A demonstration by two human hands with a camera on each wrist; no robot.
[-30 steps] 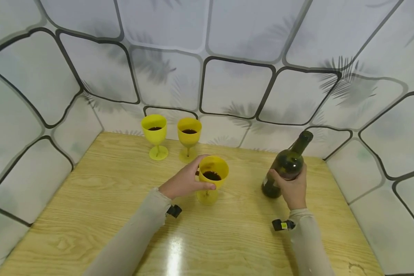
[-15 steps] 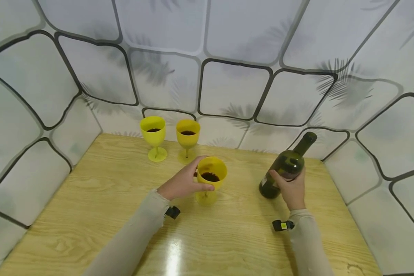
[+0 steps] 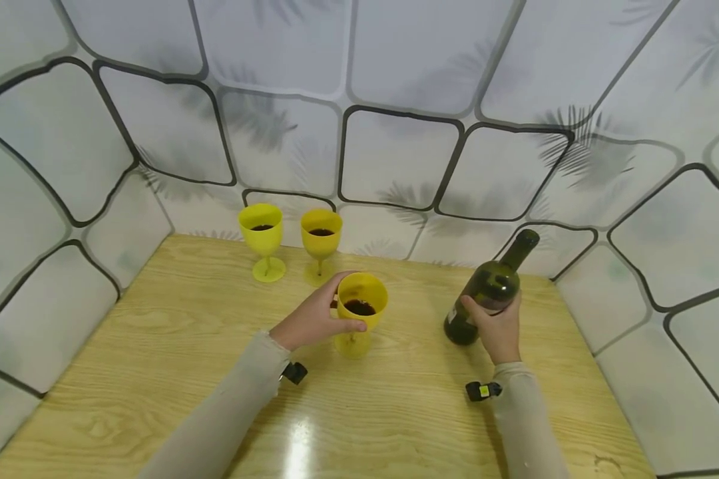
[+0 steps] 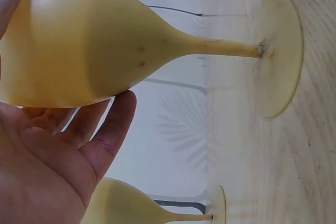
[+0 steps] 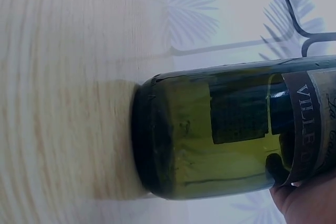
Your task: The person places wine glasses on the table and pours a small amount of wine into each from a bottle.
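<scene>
My left hand point(image 3: 320, 318) grips the bowl of a yellow goblet point(image 3: 362, 286), thumb in front and fingers around the back. Dark liquid lies in the bottom of the bowl. In the left wrist view the goblet point(image 4: 105, 40) stands with its round foot on the wood tabletop. My right hand point(image 3: 498, 326) holds a dark green wine bottle point(image 3: 494, 279) around its middle, over its label. The bottle leans, neck toward the right, its base low by the tabletop. The right wrist view shows the bottle's green glass point(image 5: 226, 156) and part of the label point(image 5: 304, 124).
Two more yellow goblets, a brighter one point(image 3: 261, 236) and a deeper yellow one point(image 3: 321, 243), stand at the back left with dark liquid inside. The wood table point(image 3: 156, 352) meets patterned walls point(image 3: 395, 159) at the back and both sides.
The whole head view has shifted slightly, so everything sits a little further left. The bottle leans slightly more to the right than one second ago. Both hands keep their hold.
</scene>
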